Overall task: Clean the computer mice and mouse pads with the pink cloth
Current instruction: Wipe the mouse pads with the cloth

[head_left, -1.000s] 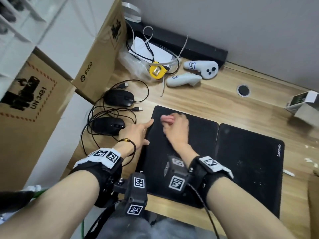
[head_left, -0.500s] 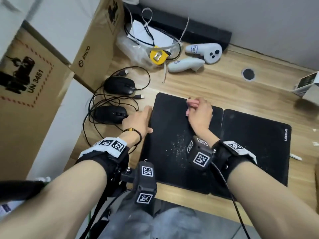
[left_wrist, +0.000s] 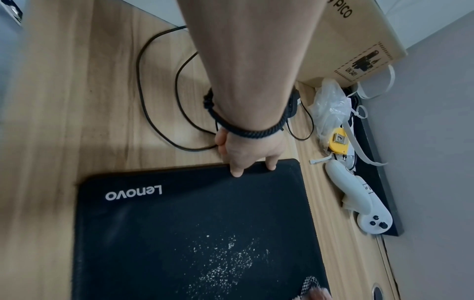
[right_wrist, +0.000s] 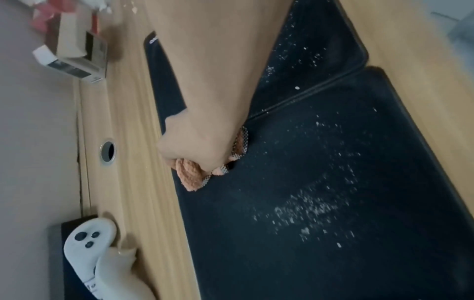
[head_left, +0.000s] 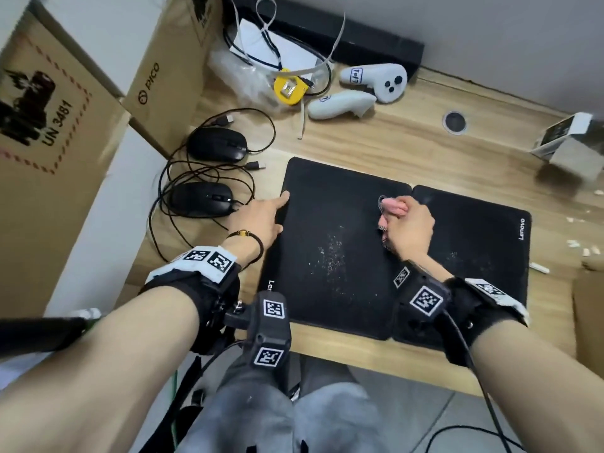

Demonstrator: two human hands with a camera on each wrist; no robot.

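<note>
Two black Lenovo mouse pads lie side by side on the wooden desk, the left pad [head_left: 327,207] [left_wrist: 179,223] [right_wrist: 333,263] dusted with white crumbs [head_left: 330,253]. My right hand [head_left: 405,223] [right_wrist: 200,146] is a fist gripping the bunched pink cloth [head_left: 392,206] [right_wrist: 189,176], pressed down at the left pad's far right part, beside the seam with the right pad [head_left: 474,243] [right_wrist: 320,40]. My left hand [head_left: 264,214] [left_wrist: 246,160] rests with straight fingers on the left pad's left edge. Two black wired mice [head_left: 217,144] [head_left: 202,199] sit left of the pads.
Tangled mouse cables [head_left: 209,171] lie around the mice. Cardboard boxes [head_left: 163,76] stand at the left. Two white controllers [head_left: 376,81] [head_left: 340,107], a yellow tape measure [head_left: 289,89] and a plastic bag lie at the back. A cable hole [head_left: 454,121] and a small box [head_left: 565,135] are at the right.
My right hand has swept the pink cloth rightward across the left pad, from its far middle to near the seam. The left hand has stayed on the pad's left edge.
</note>
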